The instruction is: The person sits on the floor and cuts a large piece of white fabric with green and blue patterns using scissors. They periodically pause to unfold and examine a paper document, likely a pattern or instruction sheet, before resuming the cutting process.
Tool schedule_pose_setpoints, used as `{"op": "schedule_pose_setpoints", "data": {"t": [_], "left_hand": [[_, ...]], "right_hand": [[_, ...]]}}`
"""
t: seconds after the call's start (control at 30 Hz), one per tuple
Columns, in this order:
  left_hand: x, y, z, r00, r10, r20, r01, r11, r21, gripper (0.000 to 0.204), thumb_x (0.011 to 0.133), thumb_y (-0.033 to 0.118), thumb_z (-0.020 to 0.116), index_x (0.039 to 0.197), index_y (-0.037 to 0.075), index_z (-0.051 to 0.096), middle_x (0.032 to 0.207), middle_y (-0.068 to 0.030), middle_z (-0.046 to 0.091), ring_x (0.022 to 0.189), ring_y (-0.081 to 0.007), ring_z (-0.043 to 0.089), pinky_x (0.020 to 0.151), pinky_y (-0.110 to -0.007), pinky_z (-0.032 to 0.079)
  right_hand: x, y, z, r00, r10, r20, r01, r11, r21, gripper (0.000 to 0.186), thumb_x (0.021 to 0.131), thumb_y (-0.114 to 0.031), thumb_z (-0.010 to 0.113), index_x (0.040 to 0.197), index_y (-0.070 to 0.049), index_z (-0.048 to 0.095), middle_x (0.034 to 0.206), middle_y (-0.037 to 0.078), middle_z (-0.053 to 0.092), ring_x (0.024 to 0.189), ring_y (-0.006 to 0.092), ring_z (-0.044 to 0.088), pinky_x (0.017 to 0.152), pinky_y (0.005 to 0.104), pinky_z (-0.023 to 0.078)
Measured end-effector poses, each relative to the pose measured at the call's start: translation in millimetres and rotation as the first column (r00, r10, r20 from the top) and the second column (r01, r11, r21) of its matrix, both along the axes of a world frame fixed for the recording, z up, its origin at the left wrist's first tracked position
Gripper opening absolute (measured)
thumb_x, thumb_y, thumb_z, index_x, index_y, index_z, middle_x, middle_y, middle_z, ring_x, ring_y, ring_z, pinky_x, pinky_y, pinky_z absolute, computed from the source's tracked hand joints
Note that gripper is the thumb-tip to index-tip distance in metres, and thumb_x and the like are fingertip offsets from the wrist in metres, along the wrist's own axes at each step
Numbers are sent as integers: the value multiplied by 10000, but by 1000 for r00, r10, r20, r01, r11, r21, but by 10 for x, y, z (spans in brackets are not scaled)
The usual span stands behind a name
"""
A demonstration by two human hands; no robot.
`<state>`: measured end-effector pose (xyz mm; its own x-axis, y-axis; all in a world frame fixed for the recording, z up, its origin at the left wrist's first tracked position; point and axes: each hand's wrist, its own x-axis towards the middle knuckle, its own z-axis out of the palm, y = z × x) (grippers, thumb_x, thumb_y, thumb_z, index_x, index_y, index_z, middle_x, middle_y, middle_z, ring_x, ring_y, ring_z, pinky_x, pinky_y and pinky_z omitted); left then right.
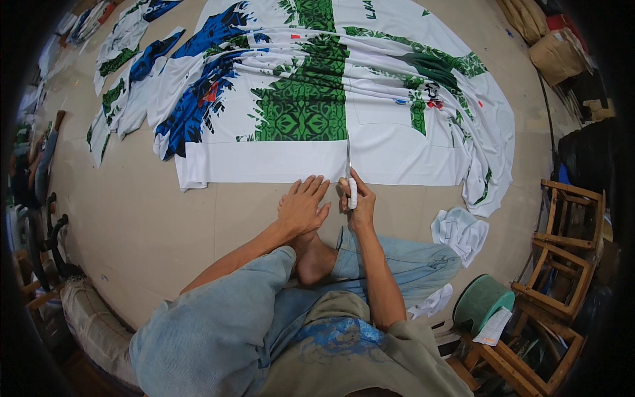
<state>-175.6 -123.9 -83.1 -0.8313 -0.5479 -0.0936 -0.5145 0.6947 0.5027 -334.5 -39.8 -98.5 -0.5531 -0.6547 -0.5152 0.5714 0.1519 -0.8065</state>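
A large white printed fabric point(264, 162) with green and blue patterns lies spread on the floor in front of me. In my right hand point(361, 206) is a pair of scissors point(352, 192) with a white-wrapped handle. Their blades point away from me, over the lower edge of the cloth beside the green band point(301, 112). My left hand point(303, 204) lies flat, palm down, its fingertips at the fabric's near edge, left of the scissors. Its fingers are stretched out and hold nothing. Part of my bare foot point(313, 259) shows just behind that hand.
Cut fabric pieces point(126, 99) lie at the far left. Crumpled white cloth point(461, 233) is on the floor at right. Wooden stools point(559, 274) and a green round container point(477, 301) stand along the right. A brown paper package point(557, 56) sits at the far right, a wrapped bundle point(99, 324) at the near left.
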Motion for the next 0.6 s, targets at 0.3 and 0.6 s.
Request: {"op": "schedule_pose_setpoints", "data": {"t": [0.3,0.6], "left_hand": [[-1,-6,-30,1000,-4,7,4,1000,-12,636,930,379,567,1475,61,488,1529,-164,481,1437,-329,418,1190,-510,308],[9,-12,-25,1000,-8,-1,8,1000,6,634,938,380,559,1469,42,489,1531,-176,474,1442,-337,405,1179,-532,306]], "right_hand": [[29,-16,-24,1000,-1,22,1,1000,10,607,883,-114,804,1434,-29,564,854,30,672,499,69,533,423,229,414],[-89,-197,66,999,-23,44,23,1000,0,589,886,-111,794,1430,-50,577,801,16,659,492,76,534,430,234,418]]}}
